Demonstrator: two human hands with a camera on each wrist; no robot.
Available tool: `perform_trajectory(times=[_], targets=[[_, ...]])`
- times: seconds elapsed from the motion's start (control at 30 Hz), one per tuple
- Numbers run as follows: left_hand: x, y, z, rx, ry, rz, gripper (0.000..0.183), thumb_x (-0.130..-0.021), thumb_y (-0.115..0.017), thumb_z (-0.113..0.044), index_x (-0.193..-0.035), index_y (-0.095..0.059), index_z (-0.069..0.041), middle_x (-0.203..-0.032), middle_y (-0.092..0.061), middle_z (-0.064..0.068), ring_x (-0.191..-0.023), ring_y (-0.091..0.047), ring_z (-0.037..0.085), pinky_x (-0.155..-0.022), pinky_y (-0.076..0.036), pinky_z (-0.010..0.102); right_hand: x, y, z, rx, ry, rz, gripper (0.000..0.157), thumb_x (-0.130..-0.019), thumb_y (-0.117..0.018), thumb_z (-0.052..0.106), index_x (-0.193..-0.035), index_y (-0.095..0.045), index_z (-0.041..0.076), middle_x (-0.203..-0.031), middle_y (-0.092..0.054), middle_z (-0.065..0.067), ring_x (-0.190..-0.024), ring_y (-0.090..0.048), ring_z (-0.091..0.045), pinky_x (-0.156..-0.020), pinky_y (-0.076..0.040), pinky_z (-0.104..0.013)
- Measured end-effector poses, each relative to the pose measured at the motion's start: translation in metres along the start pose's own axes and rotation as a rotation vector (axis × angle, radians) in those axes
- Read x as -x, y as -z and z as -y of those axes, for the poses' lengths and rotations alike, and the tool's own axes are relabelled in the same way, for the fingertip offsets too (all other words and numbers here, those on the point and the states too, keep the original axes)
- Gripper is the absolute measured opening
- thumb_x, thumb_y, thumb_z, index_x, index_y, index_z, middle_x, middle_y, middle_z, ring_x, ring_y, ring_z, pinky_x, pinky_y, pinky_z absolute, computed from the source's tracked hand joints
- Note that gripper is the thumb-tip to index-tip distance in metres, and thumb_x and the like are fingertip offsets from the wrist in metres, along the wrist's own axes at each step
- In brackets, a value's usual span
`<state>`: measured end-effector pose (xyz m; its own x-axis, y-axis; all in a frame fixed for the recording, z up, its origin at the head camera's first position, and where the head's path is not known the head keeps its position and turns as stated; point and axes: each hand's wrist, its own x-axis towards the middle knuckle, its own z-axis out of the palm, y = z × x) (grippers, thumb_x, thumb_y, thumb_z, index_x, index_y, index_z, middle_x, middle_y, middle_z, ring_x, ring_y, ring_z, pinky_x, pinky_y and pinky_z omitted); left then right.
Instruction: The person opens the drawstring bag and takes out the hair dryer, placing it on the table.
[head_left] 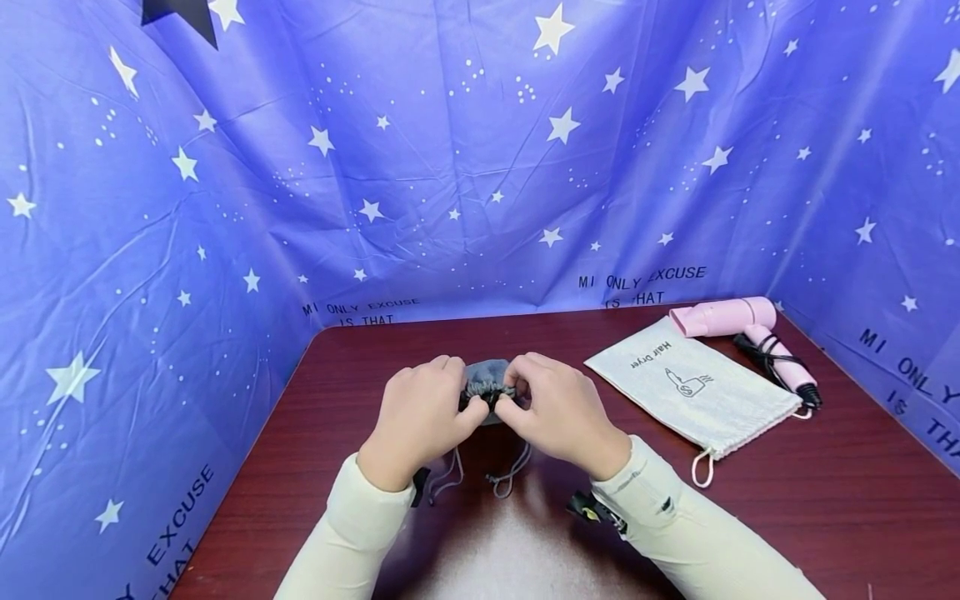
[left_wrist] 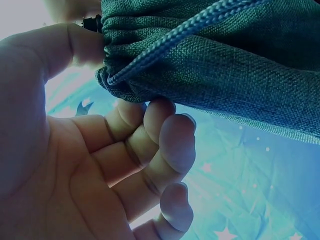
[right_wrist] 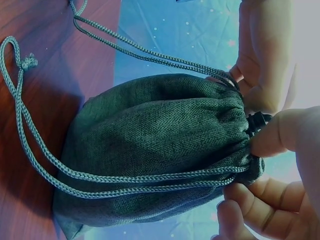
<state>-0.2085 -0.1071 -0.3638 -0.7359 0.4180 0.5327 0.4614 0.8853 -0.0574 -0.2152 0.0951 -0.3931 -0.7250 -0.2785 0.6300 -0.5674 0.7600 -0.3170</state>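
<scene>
A grey drawstring pouch stands upright on the table between both hands, its gathered mouth toward the camera. My left hand pinches one side of the mouth; in the left wrist view its thumb and fingertips are at the cloth edge. The right hand pinches the other side, thumb on top and fingers below in the right wrist view. A small black piece shows in the mouth; the rest of it is hidden inside. Two looped cords hang from the pouch.
A white bag printed "Hair Dryer" lies flat to the right. Beyond it rests a pink hair dryer with its black cord wound round the handle. A blue star-patterned cloth hangs around the dark red table.
</scene>
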Motion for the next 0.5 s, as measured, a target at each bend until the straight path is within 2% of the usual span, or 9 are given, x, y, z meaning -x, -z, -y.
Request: perform_trajectory(times=[0.5], targets=[[-0.0005,-0.0007,0.004,0.004,0.015,0.015,0.034,-0.076,-0.069,-0.037,-0.066,-0.045,-0.016,-0.062,-0.046,-0.004,-0.045,-0.037,0.016,-0.041,-0.029,0.032,-0.001,0.0014,-0.0029,0.003,-0.027,0.013,0.011,-0.076,-0.07,0.029,-0.084,-0.063,0.027,-0.075,-0.055,0.011,-0.062,-0.047,-0.004,-0.051,-0.038,-0.025]])
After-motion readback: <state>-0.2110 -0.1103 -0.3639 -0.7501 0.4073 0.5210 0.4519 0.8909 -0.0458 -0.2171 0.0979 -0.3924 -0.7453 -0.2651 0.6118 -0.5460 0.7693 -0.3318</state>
